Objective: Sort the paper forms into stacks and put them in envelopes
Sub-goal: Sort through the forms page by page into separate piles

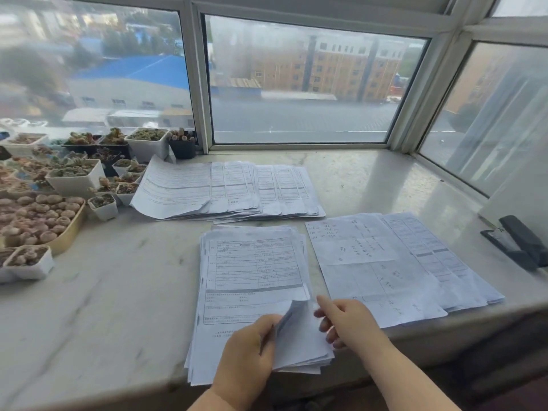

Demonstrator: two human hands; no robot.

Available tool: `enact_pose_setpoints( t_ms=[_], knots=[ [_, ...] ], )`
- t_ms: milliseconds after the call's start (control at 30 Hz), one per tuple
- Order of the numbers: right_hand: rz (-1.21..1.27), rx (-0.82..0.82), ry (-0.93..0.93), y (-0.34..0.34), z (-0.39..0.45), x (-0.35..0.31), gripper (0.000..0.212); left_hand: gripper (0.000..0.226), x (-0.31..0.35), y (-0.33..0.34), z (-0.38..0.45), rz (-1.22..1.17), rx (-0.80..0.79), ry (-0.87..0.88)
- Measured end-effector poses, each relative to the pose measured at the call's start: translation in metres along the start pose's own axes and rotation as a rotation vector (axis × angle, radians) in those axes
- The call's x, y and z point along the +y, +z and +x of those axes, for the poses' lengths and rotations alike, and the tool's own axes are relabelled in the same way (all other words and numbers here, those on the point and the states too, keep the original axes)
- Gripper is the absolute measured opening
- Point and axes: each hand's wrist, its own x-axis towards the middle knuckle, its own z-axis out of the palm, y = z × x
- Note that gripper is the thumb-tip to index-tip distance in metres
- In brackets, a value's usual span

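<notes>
A person's left hand point(247, 350) is pinching up the near stack's point(252, 292) corner, right hand point(348, 320) hovering with fingers relaxed, while two sorted piles are lying on the surface point(103, 292) and no envelopes are showing.

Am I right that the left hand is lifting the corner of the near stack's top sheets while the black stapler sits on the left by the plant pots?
Not quite. The head view shows the black stapler on the right end of the sill, far from the plant pots on the left. The rest holds: the left hand pinches up the lower right corner of the near stack.
</notes>
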Motion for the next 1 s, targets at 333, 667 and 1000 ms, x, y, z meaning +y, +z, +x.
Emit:
enact_pose_setpoints(
  t_ms=[333,667,1000],
  knots=[
    [0.235,-0.022,0.028,-0.008,0.010,-0.028,0.032,0.042,-0.015,-0.046,0.022,0.268,-0.034,0.373],
    [0.839,0.156,-0.098,-0.047,0.104,-0.120,0.032,0.039,-0.079,-0.153,0.159,0.269,0.352,-0.031],
    [0.962,-0.030,-0.011,0.027,0.248,-0.191,0.030,0.071,-0.161,-0.118,0.279,0.395,0.124,-0.350]
  ],
)
